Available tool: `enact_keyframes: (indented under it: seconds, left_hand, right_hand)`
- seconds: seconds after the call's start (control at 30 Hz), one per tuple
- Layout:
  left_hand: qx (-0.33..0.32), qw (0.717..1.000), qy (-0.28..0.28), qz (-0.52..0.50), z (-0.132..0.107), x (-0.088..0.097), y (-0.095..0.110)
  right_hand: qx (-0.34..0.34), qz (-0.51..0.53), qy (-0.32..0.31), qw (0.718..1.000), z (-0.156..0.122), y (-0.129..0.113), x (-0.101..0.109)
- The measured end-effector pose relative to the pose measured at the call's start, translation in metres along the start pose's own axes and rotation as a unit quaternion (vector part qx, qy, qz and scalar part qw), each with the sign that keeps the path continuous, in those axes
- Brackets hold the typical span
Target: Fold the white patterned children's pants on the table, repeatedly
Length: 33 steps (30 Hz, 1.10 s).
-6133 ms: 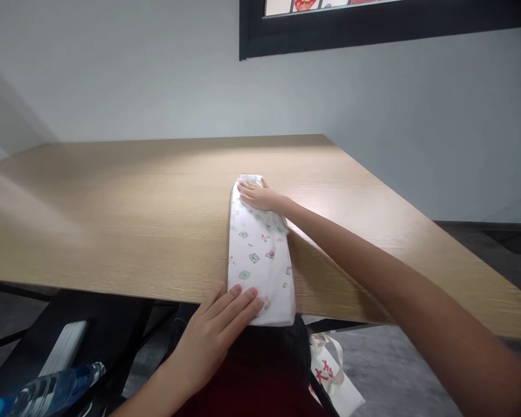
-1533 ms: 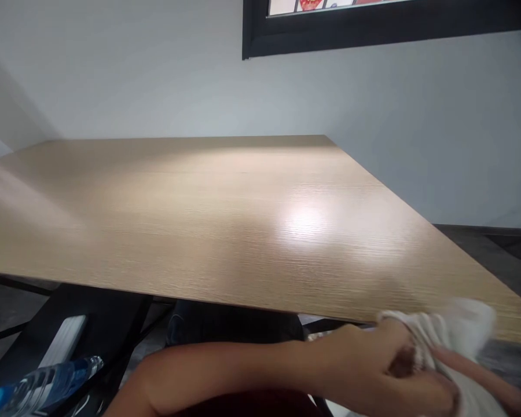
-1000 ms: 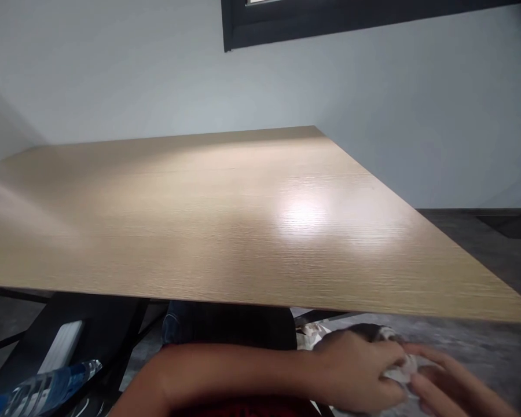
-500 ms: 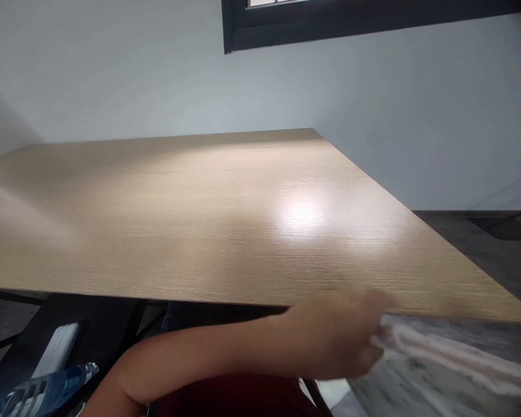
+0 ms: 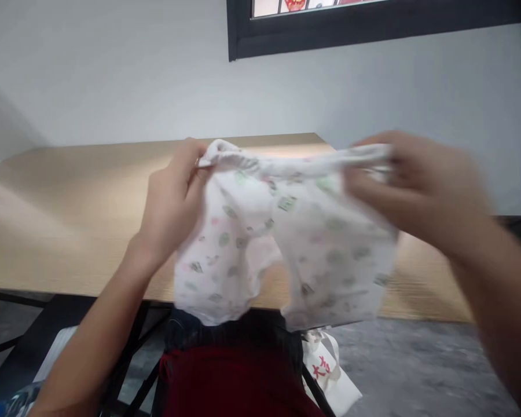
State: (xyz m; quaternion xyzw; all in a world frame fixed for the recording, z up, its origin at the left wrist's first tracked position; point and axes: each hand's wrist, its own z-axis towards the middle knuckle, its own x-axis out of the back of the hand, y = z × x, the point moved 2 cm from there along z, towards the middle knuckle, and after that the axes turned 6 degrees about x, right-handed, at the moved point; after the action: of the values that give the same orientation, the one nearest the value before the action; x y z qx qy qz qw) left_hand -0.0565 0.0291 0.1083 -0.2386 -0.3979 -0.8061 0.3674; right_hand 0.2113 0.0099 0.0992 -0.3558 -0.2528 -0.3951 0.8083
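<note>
A pair of small white shorts (image 5: 226, 249) with a green and pink print hangs in the air in front of me, over the near edge of the wooden table (image 5: 91, 231). My left hand (image 5: 173, 197) pinches the left end of the elastic waistband. At the right end, my right hand (image 5: 417, 185) grips the waistband too; it is blurred by motion. The waistband is stretched between both hands, and the two legs hang down with a gap between them.
Below right, a white bag (image 5: 330, 370) with red characters lies on the grey floor (image 5: 417, 359). A plastic bottle (image 5: 19, 399) and a white object (image 5: 56, 350) are on a dark seat at lower left. A dark window frame (image 5: 330, 35) is on the wall behind the table.
The shorts have come up from the lower right to in front of me, above the table edge. My left hand now holds the waistband as well, and the shorts hang spread out.
</note>
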Motion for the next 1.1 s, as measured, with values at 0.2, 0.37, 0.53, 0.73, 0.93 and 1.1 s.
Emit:
enact_keyframes:
  seconds: [0.2, 0.37, 0.53, 0.73, 0.93, 1.1]
  left_hand:
    - [0.143, 0.97, -0.188, 0.065, 0.067, -0.082, -0.106]
    - [0.174, 0.962, -0.192, 0.083, 0.085, -0.127, -0.136]
    - [0.132, 0.971, -0.174, 0.101, 0.074, -0.131, -0.124]
    - [0.049, 0.932, -0.352, 0.064, 0.021, -0.11, -0.102]
    - [0.008, 0.908, -0.41, 0.089, -0.092, -0.046, -0.066]
    - [0.068, 0.903, -0.409, 0.112, -0.156, 0.006, -0.049]
  right_hand:
    - [-0.017, -0.005, -0.124, 0.992, 0.074, 0.056, -0.144]
    - [-0.056, -0.081, -0.156, 0.983, 0.082, 0.089, -0.201]
    - [0.015, -0.155, -0.089, 0.984, 0.081, 0.057, -0.204]
    - [0.156, 0.136, -0.26, 0.943, 0.064, -0.016, -0.229]
    - [0.29, -0.015, -0.319, 0.902, 0.069, -0.025, -0.271]
    - [0.139, 0.075, -0.331, 0.93, 0.095, -0.019, -0.27]
